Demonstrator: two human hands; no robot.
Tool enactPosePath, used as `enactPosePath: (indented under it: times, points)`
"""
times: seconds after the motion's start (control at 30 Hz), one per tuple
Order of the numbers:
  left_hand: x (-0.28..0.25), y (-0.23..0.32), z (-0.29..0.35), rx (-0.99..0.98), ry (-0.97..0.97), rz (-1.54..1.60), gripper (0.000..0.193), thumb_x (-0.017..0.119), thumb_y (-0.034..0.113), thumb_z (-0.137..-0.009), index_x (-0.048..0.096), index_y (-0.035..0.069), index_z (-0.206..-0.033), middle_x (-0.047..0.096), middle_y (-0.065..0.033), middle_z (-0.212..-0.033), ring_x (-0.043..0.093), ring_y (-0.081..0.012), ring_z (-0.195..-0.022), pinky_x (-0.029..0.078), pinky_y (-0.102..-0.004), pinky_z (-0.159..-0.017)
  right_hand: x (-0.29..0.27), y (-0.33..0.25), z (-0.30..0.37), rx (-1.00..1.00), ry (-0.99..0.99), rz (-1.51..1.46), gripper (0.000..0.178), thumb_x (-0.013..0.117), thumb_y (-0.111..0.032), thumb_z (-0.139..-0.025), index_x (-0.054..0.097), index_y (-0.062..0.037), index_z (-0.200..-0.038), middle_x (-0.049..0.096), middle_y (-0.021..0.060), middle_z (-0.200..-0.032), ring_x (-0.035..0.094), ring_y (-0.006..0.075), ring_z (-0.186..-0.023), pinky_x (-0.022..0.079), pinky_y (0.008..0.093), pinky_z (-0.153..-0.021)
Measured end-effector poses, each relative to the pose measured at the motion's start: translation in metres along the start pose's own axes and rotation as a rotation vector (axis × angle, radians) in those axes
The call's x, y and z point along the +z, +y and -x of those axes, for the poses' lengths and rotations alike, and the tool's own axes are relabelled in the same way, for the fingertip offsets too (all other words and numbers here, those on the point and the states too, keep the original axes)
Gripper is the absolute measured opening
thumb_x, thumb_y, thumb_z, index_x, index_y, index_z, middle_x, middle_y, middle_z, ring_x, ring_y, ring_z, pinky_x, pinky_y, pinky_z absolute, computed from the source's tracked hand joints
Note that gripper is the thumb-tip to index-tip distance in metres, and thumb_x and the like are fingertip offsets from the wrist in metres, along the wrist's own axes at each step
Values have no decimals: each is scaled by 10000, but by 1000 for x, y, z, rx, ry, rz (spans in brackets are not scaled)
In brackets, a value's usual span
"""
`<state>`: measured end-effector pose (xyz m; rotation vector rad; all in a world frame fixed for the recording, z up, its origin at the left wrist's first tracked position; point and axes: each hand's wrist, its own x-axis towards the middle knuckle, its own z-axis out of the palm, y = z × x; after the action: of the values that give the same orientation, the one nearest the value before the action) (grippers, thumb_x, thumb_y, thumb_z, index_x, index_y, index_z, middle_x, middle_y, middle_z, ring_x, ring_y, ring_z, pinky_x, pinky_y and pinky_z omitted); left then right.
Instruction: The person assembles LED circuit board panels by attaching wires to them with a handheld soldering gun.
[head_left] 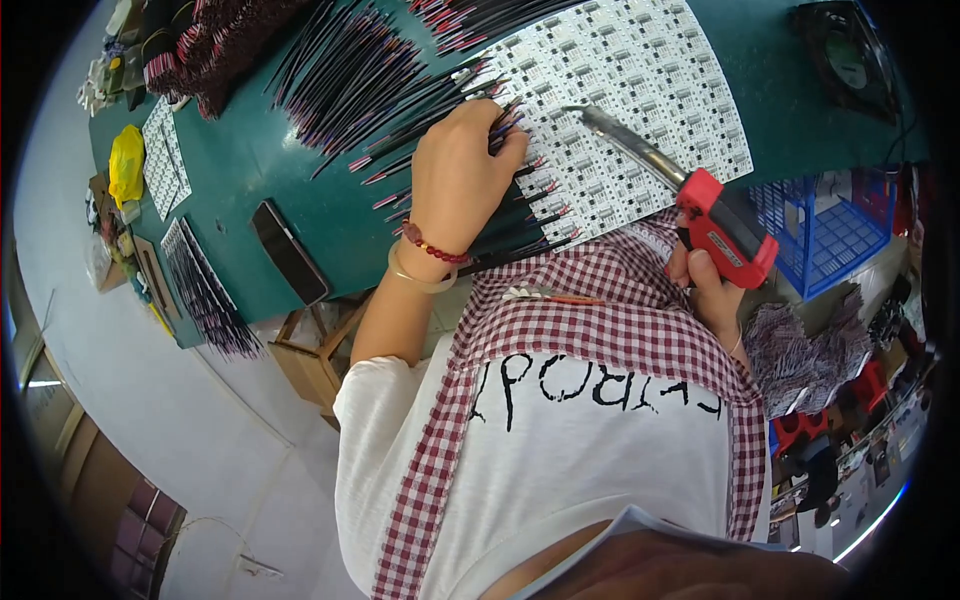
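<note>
A large white sheet of small circuit boards (650, 90) lies on the green table, with black wires standing out from its left edge. At that edge my left hand (462, 165) is closed, its thumb and fingers pinching a black wire (507, 118) against the boards. My right hand (712, 295) grips a red-and-black soldering gun (722, 228) over the sheet's near right corner. Its metal barrel points up and left, and the thin bent tip (575, 108) hovers over the boards, apart from my left fingers. Loose black wires (350, 90) with coloured ends lie left of the sheet.
A black phone (288, 252) and a wired board strip (205, 285) lie on the green table (235, 160) to the left, near a yellow bag (126, 165). A black fan (846, 60) stands far right. Blue crates (835, 235) sit beyond the table's right front edge.
</note>
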<state>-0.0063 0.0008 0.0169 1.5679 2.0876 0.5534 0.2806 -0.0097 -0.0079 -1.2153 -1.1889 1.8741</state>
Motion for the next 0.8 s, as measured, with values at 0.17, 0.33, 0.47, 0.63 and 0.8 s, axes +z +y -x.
enactPosePath:
  times: [0.17, 0.33, 0.47, 0.63, 0.8]
  points:
    - [3, 4, -1, -11, 17, -91, 176, 676, 133, -736, 560, 1, -732, 580, -145, -739, 580, -346, -662, 459, -412, -568, 5, -4, -6, 105, -40, -69, 133, 599, -66, -871, 582, 28, -964, 578, 30, -706, 502, 69, -594, 401, 219, -542]
    - [-2, 10, -5, 92, 28, -228, 169, 701, 129, -720, 575, 20, -744, 586, -116, -771, 592, -324, -667, 473, -406, -568, 9, -5, -11, 124, -36, -35, 64, 588, -55, -878, 595, 7, -895, 573, 18, -690, 496, 64, -577, 397, 214, -532]
    - [-5, 9, -10, 133, -19, -266, 156, 706, 116, -708, 588, 21, -745, 592, -119, -772, 600, -319, -677, 481, -404, -574, 13, -6, -13, 131, -16, -54, 47, 594, -43, -872, 600, 3, -863, 572, 13, -680, 500, 66, -578, 402, 218, -533]
    - [-7, 5, -17, 144, -75, -220, 173, 704, 113, -708, 583, -8, -737, 587, -158, -761, 583, -348, -694, 465, -418, -608, 9, 1, -10, 86, -71, 25, 45, 596, -36, -869, 599, 8, -870, 576, 18, -680, 506, 69, -577, 407, 223, -532]
    - [-8, 5, -22, 135, -130, -175, 196, 702, 111, -712, 572, -35, -725, 588, -190, -762, 568, -374, -720, 451, -428, -644, 14, -3, -8, 78, -22, -48, 50, 604, -44, -868, 606, 6, -867, 579, 14, -678, 507, 68, -573, 408, 224, -529]
